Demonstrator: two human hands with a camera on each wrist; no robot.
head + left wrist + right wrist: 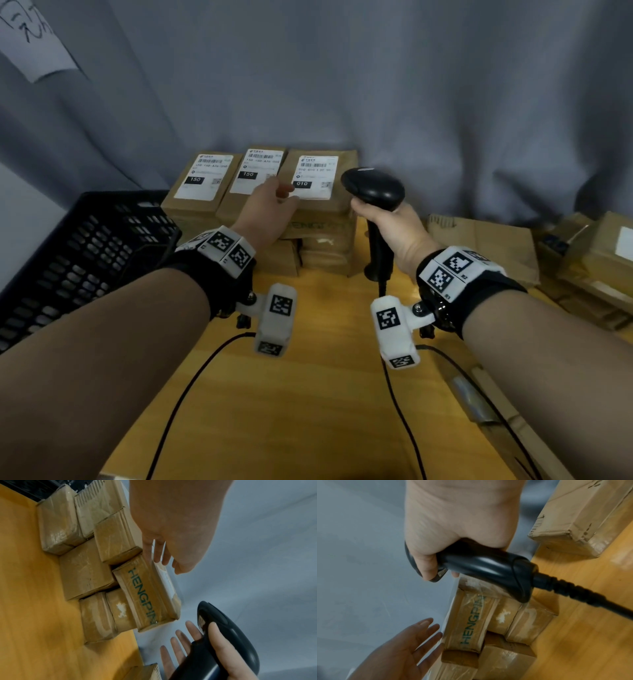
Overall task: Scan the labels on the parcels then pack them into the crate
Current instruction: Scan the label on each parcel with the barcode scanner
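Surface: a yellow-orange wooden table [291, 394] is carrying the stock; two thin black cables [191, 387] are trailing across it toward the near edge.

Backdrop: a grey cloth curtain [411, 85] is hanging in folds behind the table, with a white sheet of paper [34, 41] bearing black pen strokes sitting on it at upper left.

Parcels: a stack of brown taped parcels [274, 219] is sitting at the table's far edge against the curtain. Three are lying on top side by side, white labels up; the right-hand one, the parcel marked 010 [313, 176], is showing green lettering on its near side. More cardboard parcels [589, 253] are lying at the right of the table.

Crate: a black slotted plastic crate [85, 253] is standing at the left, just beside the stack; what it holds cannot be told.

Left hand [270, 212]: fingers are extended and apart, reaching over the near left corner of the 010 parcel, holding nothing; contact cannot be told.

Right hand [394, 229]: fingers are wrapping round the grip of a black corded barcode scanner [373, 188], its head hovering just right of the 010 label.
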